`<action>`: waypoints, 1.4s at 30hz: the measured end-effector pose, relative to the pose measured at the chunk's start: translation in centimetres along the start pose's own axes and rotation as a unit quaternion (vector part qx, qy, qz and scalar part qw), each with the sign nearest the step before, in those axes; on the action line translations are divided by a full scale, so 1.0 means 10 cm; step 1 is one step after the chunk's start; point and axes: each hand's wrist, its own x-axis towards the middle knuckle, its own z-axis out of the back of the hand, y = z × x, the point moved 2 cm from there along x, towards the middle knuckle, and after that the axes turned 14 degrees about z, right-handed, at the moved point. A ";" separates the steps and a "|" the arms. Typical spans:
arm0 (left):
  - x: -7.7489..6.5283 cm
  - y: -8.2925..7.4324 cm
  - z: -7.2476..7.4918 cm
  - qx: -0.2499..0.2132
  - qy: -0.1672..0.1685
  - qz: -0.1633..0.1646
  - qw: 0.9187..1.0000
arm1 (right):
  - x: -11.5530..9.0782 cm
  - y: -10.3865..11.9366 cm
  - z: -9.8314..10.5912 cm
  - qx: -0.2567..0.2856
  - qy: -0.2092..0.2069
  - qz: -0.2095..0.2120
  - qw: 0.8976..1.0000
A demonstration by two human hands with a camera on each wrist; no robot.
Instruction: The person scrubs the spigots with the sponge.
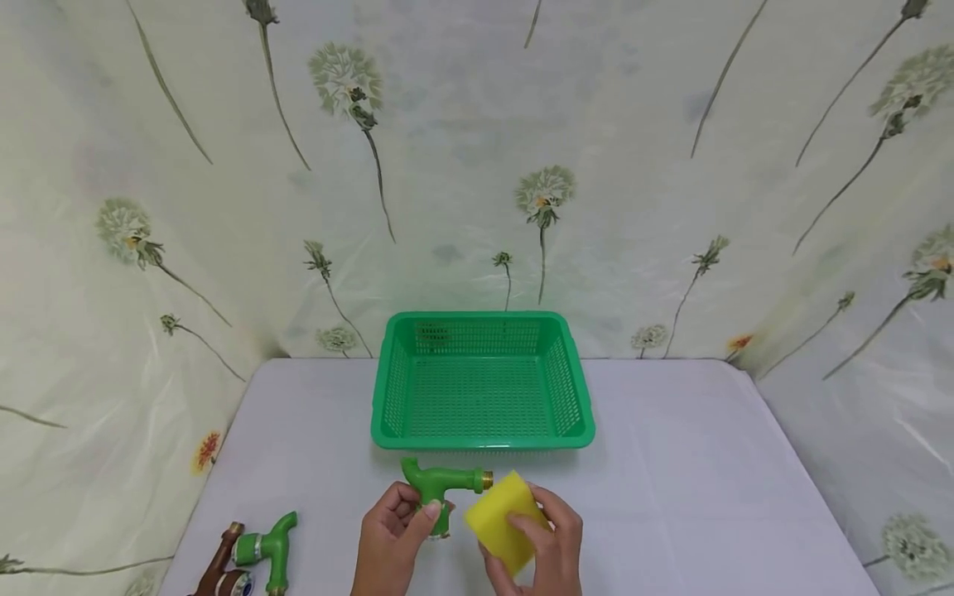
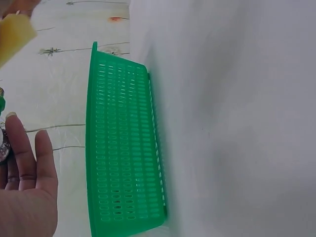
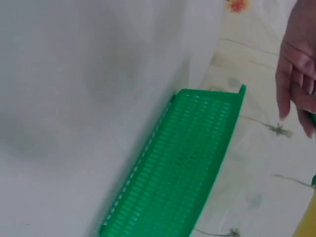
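The left hand [image 1: 391, 530] grips a green plastic tap [image 1: 440, 486] with a brass threaded end, just in front of the green perforated basket [image 1: 483, 439], which holds nothing. The right hand [image 1: 547, 542] pinches a yellow sponge [image 1: 501, 517] beside the tap. Two more taps [image 1: 257, 559] lie at the white counter's [image 1: 708, 480] left front.

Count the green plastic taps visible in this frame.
2. One green tap is held in the left hand beside the yellow sponge; another tap lies at the table's near-left corner, partly cropped.
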 end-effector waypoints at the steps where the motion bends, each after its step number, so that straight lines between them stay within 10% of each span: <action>1: -0.01 0.00 0.00 0.002 0.000 0.002 1.000 | 0.03 0.00 0.00 0.003 -0.009 0.005 1.000; 25: -0.05 -0.03 0.07 -0.015 0.020 0.031 0.999 | -0.15 -0.05 0.00 -0.027 0.013 -0.002 1.000; 34: -0.08 -0.03 0.02 0.004 0.116 0.071 0.991 | -0.11 -0.18 0.02 -0.039 0.005 0.030 0.999; 42: -0.06 -0.05 0.07 -0.004 0.110 0.066 0.992 | -0.10 -0.21 0.13 -0.031 0.014 -0.105 0.994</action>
